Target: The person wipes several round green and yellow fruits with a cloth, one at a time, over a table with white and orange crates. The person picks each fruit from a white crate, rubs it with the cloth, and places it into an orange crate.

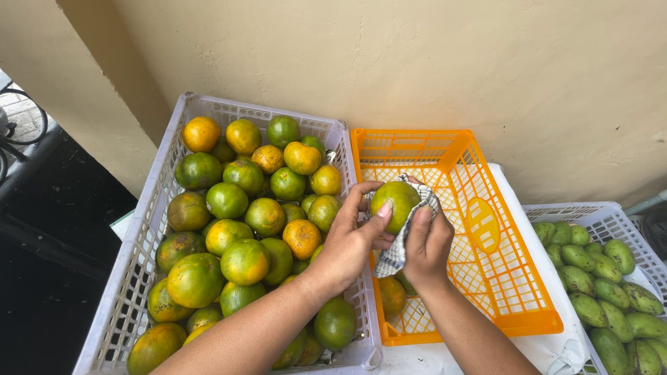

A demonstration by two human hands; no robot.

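Bare forearms, no sleeves; left hand (351,239), right hand (425,244) ungloved.

The citrus fruit (394,203) in the hands is yellow-green, and the cloth (397,251) around it is white with a dark checked pattern. The left crate (146,229) is pale grey-white and full of green, yellow and orange citrus (244,261); the middle crate (486,278) is bright orange. The right crate (611,217) is white, its mangoes (597,278) green, and the wall (417,69) cream.

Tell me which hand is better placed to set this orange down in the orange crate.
Probably the right hand: it hangs over the orange crate, cloth under the orange. The left hand reaches across from the white crate.
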